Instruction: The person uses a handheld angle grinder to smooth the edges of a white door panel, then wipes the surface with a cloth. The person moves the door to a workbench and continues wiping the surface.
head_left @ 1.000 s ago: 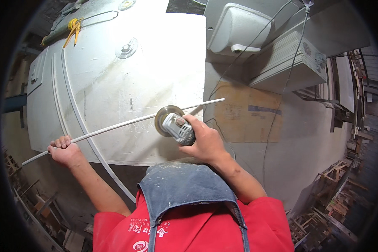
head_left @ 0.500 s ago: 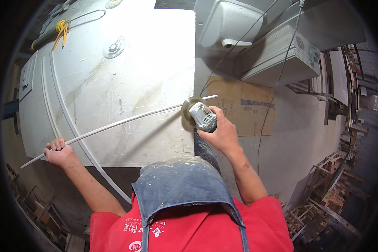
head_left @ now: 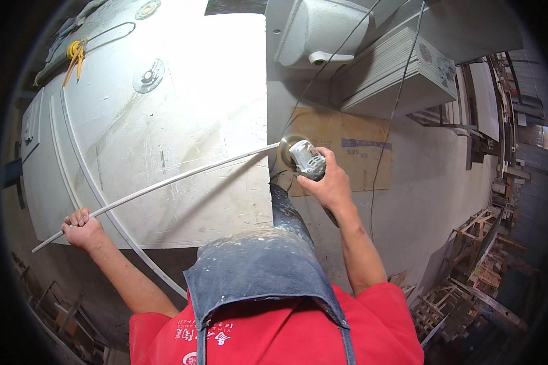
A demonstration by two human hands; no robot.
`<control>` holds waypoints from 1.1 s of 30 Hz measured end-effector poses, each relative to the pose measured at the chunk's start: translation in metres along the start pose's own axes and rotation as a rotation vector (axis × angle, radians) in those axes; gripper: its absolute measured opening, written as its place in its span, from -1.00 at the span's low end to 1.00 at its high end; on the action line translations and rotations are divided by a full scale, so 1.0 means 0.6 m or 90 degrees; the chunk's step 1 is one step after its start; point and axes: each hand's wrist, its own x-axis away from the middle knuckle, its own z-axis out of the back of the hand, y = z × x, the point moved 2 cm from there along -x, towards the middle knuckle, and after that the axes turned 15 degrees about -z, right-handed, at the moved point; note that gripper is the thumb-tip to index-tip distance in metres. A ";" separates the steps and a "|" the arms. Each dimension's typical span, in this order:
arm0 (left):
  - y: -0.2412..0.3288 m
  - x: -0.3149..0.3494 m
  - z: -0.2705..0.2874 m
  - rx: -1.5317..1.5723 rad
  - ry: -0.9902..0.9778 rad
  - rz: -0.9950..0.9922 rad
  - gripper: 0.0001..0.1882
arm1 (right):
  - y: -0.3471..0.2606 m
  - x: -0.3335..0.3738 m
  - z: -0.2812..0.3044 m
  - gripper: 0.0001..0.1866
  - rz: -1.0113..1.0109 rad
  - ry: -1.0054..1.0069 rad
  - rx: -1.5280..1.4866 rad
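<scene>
My left hand (head_left: 84,229) is wrapped round a long, thin white strip (head_left: 182,176) close to its left end. The strip slants up to the right over the white board. In my right hand (head_left: 333,182) is an angle grinder (head_left: 309,162), gripped by its body just past the board's right edge. Its round cutting disc (head_left: 291,146) looks blurred and meets the strip's right end. No strip shows beyond the disc.
The white board (head_left: 225,109) carries a loose disc (head_left: 149,75), a yellow-orange clamp-like tool (head_left: 75,52) and a curved white strip (head_left: 94,162). Right of it lie flattened cardboard (head_left: 359,176), a white basin (head_left: 316,36), stacked panels (head_left: 396,73) and a hanging cable (head_left: 402,91).
The short end of strip that stuck out right of the disc is gone. My right hand and the grinder have shifted slightly right; my left hand still holds the strip.
</scene>
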 end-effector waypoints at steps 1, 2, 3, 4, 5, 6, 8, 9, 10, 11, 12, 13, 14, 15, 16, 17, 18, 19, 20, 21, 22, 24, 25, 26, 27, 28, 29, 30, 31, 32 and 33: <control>-0.001 -0.003 0.003 -0.002 -0.003 0.000 -0.55 | 0.004 -0.003 0.002 -0.13 -0.003 0.004 0.003; -0.002 -0.005 0.006 -0.005 0.001 0.000 -0.55 | 0.008 -0.007 0.004 -0.13 -0.006 0.008 0.007; -0.003 -0.005 0.005 -0.007 0.005 0.000 -0.55 | 0.013 -0.011 0.006 -0.14 -0.009 0.012 0.010; -0.004 -0.004 0.004 -0.010 0.009 0.001 -0.55 | 0.017 -0.014 0.008 -0.14 -0.012 0.018 0.010; -0.005 -0.001 0.003 -0.014 0.011 0.000 -0.56 | 0.022 -0.017 0.010 -0.14 -0.016 0.024 0.010; -0.005 0.002 0.000 -0.018 0.013 -0.003 -0.56 | 0.025 -0.020 0.012 -0.14 -0.018 0.029 0.009; -0.006 0.002 0.002 -0.019 0.013 0.003 -0.57 | 0.033 -0.025 0.017 -0.14 -0.021 0.035 -0.002; -0.008 0.000 0.004 -0.016 0.011 0.010 -0.57 | 0.037 -0.028 0.019 -0.14 -0.022 0.039 -0.008; -0.010 -0.001 0.005 -0.013 0.009 0.018 -0.58 | 0.042 -0.031 0.019 -0.14 -0.026 0.043 -0.011; -0.011 -0.001 0.006 -0.020 0.013 0.016 -0.58 | 0.047 -0.034 0.020 -0.14 -0.030 0.048 -0.013; -0.011 0.003 0.003 -0.027 0.017 0.013 -0.58 | 0.050 -0.036 0.021 -0.14 -0.033 0.052 -0.016; -0.012 0.005 0.001 -0.033 0.022 0.010 -0.58 | 0.053 -0.039 0.023 -0.14 -0.043 0.052 -0.024; -0.015 0.005 0.000 -0.024 0.021 0.017 -0.58 | 0.055 -0.042 0.026 -0.15 -0.051 0.053 -0.032; -0.017 0.003 0.004 -0.017 0.022 0.020 -0.58 | 0.055 -0.046 0.027 -0.15 -0.057 0.049 -0.041; -0.014 -0.004 0.016 -0.008 0.027 0.018 -0.58 | 0.055 -0.048 0.028 -0.15 -0.072 0.059 -0.041; -0.030 -0.016 0.041 0.002 0.018 0.039 -0.59 | 0.058 -0.048 0.034 -0.14 -0.085 0.068 -0.040; -0.035 -0.039 0.072 0.012 0.014 0.043 -0.59 | 0.052 -0.053 0.033 -0.14 -0.084 0.065 -0.044; -0.038 -0.038 0.078 0.017 0.042 0.069 -0.60 | 0.056 -0.056 0.031 -0.14 -0.089 0.088 -0.048; -0.034 -0.024 0.066 0.025 0.069 0.087 -0.61 | 0.070 -0.056 0.030 -0.14 -0.088 0.106 -0.057; -0.021 -0.003 0.048 0.026 0.093 0.054 -0.62 | 0.093 -0.058 0.029 -0.12 -0.085 0.107 -0.063; -0.011 0.009 0.027 0.033 0.115 0.030 -0.63 | 0.140 -0.068 0.021 -0.12 -0.063 0.115 -0.095; 0.047 -0.003 0.049 0.109 0.210 -0.019 -0.63 | 0.145 -0.042 0.019 -0.15 -0.141 0.089 -0.151; 0.067 -0.037 0.075 0.178 0.257 -0.042 -0.60 | 0.157 -0.041 0.009 -0.16 -0.135 0.085 -0.178; 0.082 -0.080 0.129 0.246 0.307 -0.064 -0.57 | 0.174 -0.045 -0.001 -0.17 -0.131 0.079 -0.200; 0.096 -0.124 0.239 0.298 0.203 -0.058 -0.53 | 0.188 -0.042 -0.017 -0.17 -0.123 0.065 -0.209; 0.110 -0.122 0.256 0.268 0.281 -0.057 -0.54 | 0.200 -0.039 -0.028 -0.17 -0.116 0.066 -0.222; 0.110 -0.118 0.256 0.245 0.356 -0.048 -0.51 | 0.211 -0.043 -0.035 -0.17 -0.108 0.066 -0.229; 0.116 -0.114 0.264 0.218 0.432 -0.036 -0.47 | 0.224 -0.042 -0.040 -0.17 -0.104 0.065 -0.234; 0.096 -0.139 0.327 0.231 0.430 -0.058 -0.40 | 0.216 -0.051 -0.048 -0.16 -0.098 0.058 -0.243; 0.076 -0.146 0.353 0.262 0.440 -0.047 -0.40 | 0.208 -0.055 -0.063 -0.16 -0.105 0.050 -0.255; 0.056 -0.136 0.358 0.283 0.463 -0.025 -0.39 | 0.195 -0.043 -0.056 -0.16 -0.117 0.049 -0.257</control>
